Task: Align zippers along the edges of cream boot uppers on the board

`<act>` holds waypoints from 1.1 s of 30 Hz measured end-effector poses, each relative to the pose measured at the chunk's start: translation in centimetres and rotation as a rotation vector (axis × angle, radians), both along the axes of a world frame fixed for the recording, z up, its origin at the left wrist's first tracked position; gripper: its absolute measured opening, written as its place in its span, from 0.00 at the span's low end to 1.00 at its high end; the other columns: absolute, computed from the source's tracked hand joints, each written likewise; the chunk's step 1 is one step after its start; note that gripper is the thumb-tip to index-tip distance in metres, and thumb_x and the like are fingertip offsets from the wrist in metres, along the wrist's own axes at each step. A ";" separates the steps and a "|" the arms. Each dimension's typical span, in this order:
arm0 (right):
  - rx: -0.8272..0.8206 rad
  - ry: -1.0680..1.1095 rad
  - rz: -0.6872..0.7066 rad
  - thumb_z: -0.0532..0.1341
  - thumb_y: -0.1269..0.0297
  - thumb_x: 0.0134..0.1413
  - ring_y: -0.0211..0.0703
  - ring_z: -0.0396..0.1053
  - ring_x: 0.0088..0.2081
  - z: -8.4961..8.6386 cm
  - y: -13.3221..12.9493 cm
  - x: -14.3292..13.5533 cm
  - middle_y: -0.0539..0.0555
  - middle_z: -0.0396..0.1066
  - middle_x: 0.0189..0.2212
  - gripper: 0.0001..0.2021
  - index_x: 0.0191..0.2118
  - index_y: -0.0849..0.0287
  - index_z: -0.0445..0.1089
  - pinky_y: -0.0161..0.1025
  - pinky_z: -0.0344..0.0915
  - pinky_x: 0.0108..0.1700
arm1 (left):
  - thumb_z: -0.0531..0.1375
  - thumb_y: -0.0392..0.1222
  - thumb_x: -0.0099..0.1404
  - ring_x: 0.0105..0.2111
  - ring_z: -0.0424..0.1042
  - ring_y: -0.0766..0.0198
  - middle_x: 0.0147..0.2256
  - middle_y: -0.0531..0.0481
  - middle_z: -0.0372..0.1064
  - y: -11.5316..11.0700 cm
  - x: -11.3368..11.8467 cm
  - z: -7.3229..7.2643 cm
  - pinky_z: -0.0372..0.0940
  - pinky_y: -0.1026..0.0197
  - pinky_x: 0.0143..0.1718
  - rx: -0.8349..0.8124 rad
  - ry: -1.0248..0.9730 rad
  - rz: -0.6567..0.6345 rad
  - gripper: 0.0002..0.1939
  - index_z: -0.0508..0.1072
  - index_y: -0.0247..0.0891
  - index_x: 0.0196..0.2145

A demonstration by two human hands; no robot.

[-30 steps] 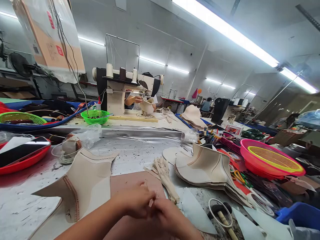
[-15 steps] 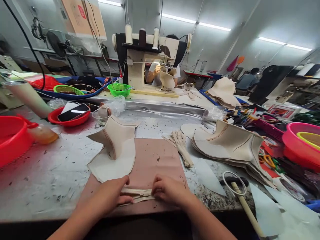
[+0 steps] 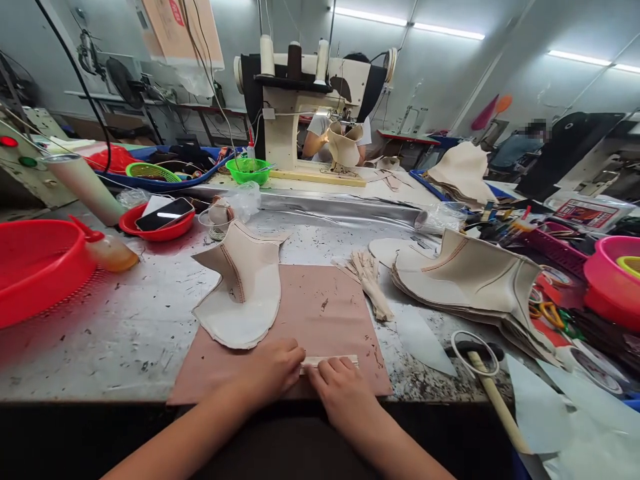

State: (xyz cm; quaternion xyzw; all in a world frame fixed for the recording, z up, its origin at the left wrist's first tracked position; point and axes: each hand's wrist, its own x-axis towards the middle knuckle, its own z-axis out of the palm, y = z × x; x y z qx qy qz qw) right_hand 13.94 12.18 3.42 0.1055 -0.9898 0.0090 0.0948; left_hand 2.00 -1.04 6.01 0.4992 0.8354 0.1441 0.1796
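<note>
On the brown mat lies a narrow beige strip, partly covered by my fingers. My left hand is closed at the strip's left end, fingertips bent in. Beside it, my right hand presses its bent fingers together onto the strip, the thumb side near my left hand. Just beyond my left hand stands a curved beige shoe upper piece with brown stitching, partly on the mat. A bundle of similar beige strips rests at the mat's upper right edge.
At right lie stacked beige upper pieces and a wooden-handled hammer with a white ring. Red baskets and a bottle stand left. Across the bench, a person works at a sewing machine.
Both hands have come closer together, the left one moving right along the strip. More of the strip now shows to the right, looking flatter. The camera view has shifted slightly.
</note>
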 end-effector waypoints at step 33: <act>-0.070 -0.020 -0.164 0.55 0.82 0.34 0.42 0.66 0.26 -0.3 -0.9 -1.3 0.55 0.69 0.31 0.13 0.27 0.58 0.66 0.36 0.55 0.26 | 0.57 0.49 0.61 0.44 0.67 0.53 0.41 0.44 0.68 0.3 -19.8 11.8 0.62 0.49 0.43 0.195 0.151 0.745 0.16 0.69 0.32 0.39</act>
